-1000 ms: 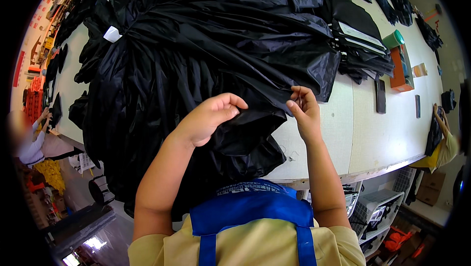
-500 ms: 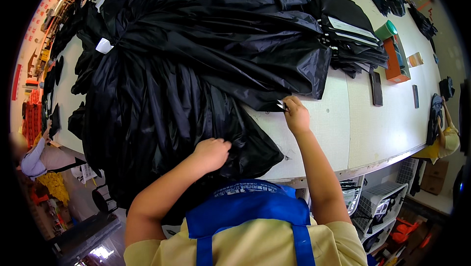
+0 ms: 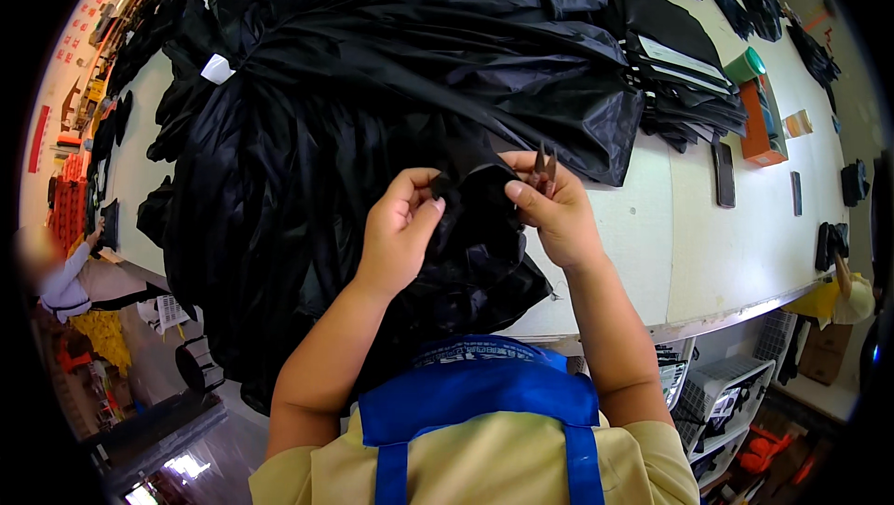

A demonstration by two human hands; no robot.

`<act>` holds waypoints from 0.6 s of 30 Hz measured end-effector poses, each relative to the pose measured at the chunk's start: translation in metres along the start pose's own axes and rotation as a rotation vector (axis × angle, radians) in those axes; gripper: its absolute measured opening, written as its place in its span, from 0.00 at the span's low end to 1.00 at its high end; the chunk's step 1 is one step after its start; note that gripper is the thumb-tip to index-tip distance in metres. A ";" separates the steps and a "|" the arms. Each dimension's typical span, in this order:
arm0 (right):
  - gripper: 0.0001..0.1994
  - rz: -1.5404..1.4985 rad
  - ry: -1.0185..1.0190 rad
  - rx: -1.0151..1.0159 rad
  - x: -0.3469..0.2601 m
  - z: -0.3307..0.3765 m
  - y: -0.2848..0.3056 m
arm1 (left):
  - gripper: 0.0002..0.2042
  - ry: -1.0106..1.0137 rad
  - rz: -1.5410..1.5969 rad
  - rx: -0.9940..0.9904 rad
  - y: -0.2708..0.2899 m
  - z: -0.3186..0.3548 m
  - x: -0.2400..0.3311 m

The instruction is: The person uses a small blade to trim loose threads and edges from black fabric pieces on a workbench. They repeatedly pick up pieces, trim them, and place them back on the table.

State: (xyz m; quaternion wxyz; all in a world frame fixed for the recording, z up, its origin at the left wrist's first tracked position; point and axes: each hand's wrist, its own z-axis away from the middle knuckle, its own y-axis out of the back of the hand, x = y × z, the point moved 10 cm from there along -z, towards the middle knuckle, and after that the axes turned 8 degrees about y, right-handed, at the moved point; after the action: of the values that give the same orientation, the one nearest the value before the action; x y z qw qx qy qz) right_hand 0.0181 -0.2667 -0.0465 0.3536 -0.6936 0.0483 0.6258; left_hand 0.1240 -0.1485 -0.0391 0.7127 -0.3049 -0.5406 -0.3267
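A large heap of black glossy cloth spreads over the white table in front of me. My left hand pinches an edge of this cloth between thumb and fingers. Across a short gap, my right hand grips another part of the same edge with thumb and forefinger. Tucked in the right hand's fingers is a pair of thread snips, blades pointing up and away from me. Between the hands the cloth hangs in dark folds, so its exact shape is hard to make out. A white tag lies on the heap's far left.
At the far right are a stack of black folded pieces, an orange box, a green spool and a dark phone. White baskets stand below the table edge. Other people work at far left and right.
My left hand has risen off the cloth and now pinches its edge. My right hand has come inward with the snips and taken hold of the cloth, lifting it between both hands.
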 end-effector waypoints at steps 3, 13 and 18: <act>0.18 0.070 0.017 0.036 -0.009 0.000 0.003 | 0.11 0.130 0.271 0.003 0.005 0.002 0.004; 0.13 0.779 0.321 0.134 -0.036 0.009 0.017 | 0.09 0.152 0.445 -0.124 0.012 0.009 0.016; 0.05 0.570 0.163 0.053 -0.033 0.000 0.015 | 0.07 0.122 0.348 -0.093 0.019 0.009 0.014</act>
State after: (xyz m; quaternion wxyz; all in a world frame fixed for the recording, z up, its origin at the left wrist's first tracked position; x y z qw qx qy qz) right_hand 0.0036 -0.2907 -0.0236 0.1765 -0.6904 0.2855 0.6408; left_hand 0.1369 -0.1318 -0.0255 0.7751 -0.4059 -0.4200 -0.2410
